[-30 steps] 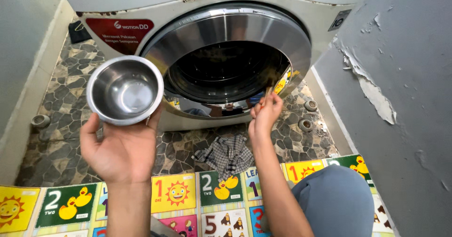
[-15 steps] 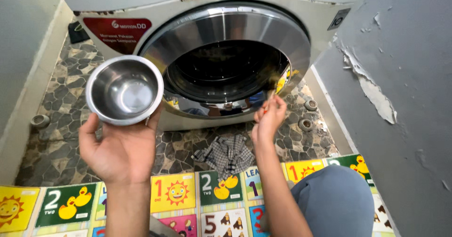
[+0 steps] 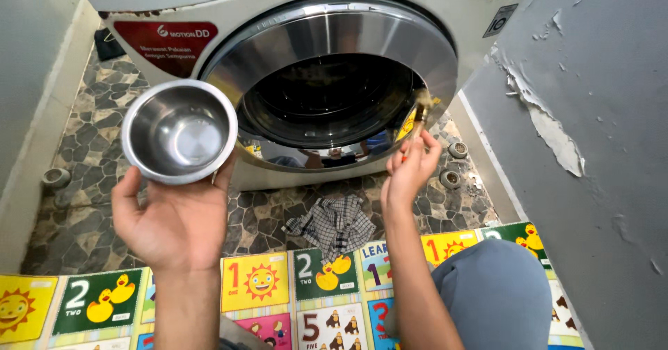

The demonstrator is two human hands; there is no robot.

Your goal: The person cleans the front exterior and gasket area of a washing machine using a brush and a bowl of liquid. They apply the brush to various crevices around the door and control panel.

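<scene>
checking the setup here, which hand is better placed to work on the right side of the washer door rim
Right, likely. The right hand already holds a small brush against the door rim; the left hand is occupied holding the steel bowl.

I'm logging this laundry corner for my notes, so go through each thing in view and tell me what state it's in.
Washing machine: front opening uncovered, drum dark inside, rust along the top seam.
Steel bowl: empty, held up in the left hand.
Small brush: pinched in the right hand, bristles at the chrome rim.
Checked cloth: crumpled on the stone floor.
Wall paint: peeling.
Play mat: flat.
</scene>
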